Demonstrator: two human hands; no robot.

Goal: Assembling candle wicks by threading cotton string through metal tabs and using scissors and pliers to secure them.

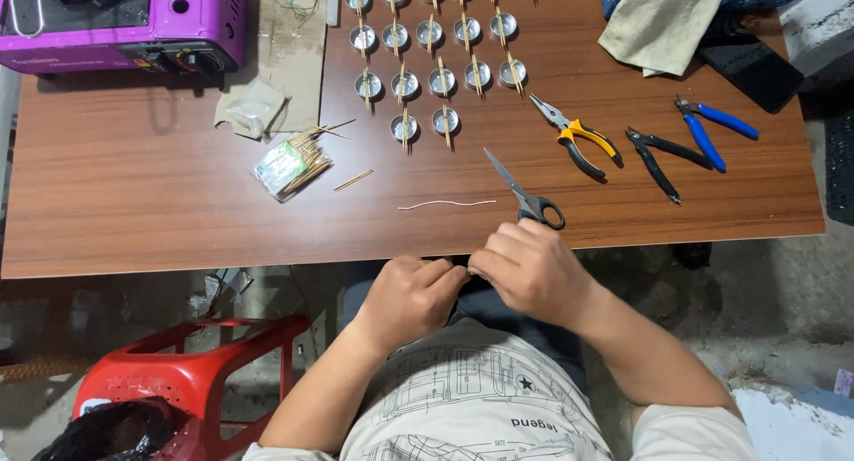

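From the head view I see my left hand (411, 298) and right hand (532, 270) pinched together at the table (133, 203) edge; whether they grasp anything, I cannot tell. Scissors (525, 194) lie just beyond my right knuckles, a thin wire (445, 204) nearby.

A brown wooden table (160, 203) stretches ahead of the hands; 1 red plastic stool (191, 363) stands on grey concrete floor (783, 292) left of them.

Whatever both hands' fingers (463, 272) pinch is hidden; purple stove (124, 21) cut off at top.
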